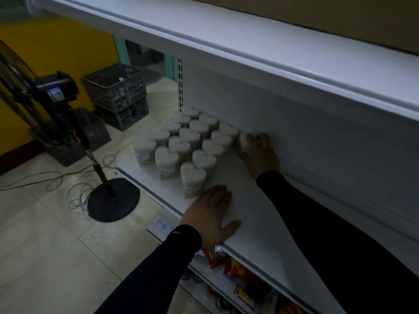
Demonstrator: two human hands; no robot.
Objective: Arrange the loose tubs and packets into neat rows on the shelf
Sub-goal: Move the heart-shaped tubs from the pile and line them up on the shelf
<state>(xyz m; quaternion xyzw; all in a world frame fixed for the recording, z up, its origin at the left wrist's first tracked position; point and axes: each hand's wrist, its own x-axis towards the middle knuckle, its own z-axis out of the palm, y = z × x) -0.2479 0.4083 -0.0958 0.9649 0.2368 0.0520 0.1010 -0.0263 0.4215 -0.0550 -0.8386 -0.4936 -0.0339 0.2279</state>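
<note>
Several heart-shaped clear tubs [192,137] filled with white sticks stand in slanting rows at the left end of the white shelf [254,211]. My right hand [260,155] reaches to the back of the shelf and grips one more heart tub [243,141] at the right end of the rear row, against the back panel. My left hand [210,216] lies flat on the shelf near its front edge, fingers straight, fingertips beside the nearest tub [192,177].
An upper shelf [272,46] overhangs close above. Red snack packets [235,270] fill the shelf below. On the floor to the left stand a pedestal fan [68,123] with loose cable and stacked grey crates [118,96].
</note>
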